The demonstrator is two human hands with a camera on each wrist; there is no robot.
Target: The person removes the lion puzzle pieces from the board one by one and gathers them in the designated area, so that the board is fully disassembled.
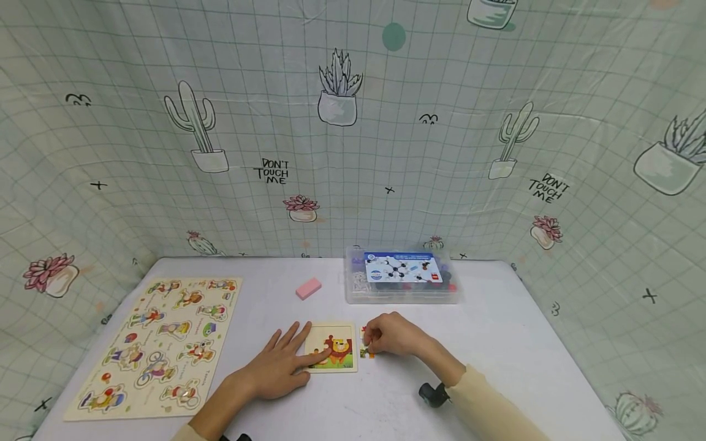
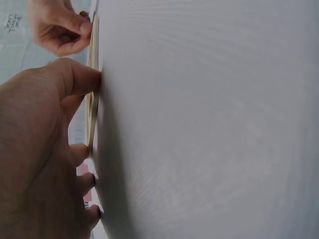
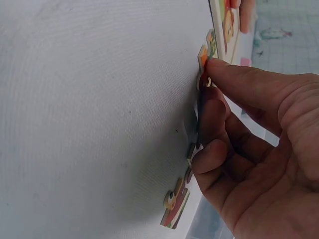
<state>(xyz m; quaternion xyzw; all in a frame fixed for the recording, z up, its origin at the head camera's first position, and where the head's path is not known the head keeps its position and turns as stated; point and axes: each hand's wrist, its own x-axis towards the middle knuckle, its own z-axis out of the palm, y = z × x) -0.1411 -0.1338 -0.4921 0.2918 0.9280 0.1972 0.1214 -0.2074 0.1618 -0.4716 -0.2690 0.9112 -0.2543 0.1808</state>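
A small lion jigsaw puzzle in a pale wooden tray (image 1: 331, 371) lies on the table, its picture partly filled. My left hand (image 1: 281, 367) rests on its left side with fingers spread, one fingertip on the lion picture. In the left wrist view, the left thumb (image 2: 82, 79) touches the edge of the tray. Just right of the tray, my right hand (image 1: 398, 334) pinches a jigsaw piece (image 3: 203, 57) between thumb and curled forefinger. Another loose jigsaw piece (image 3: 174, 206) lies on the table beyond the fingers; the right hand hides part of the pieces around it.
A large wooden board with picture cut-outs (image 1: 220, 331) lies at the left. A pink block (image 1: 308, 288) sits behind the tray. At the back stands a clear plastic case (image 1: 402, 296) with a molecule picture label. A patterned cloth (image 1: 353, 153) hangs behind the table.
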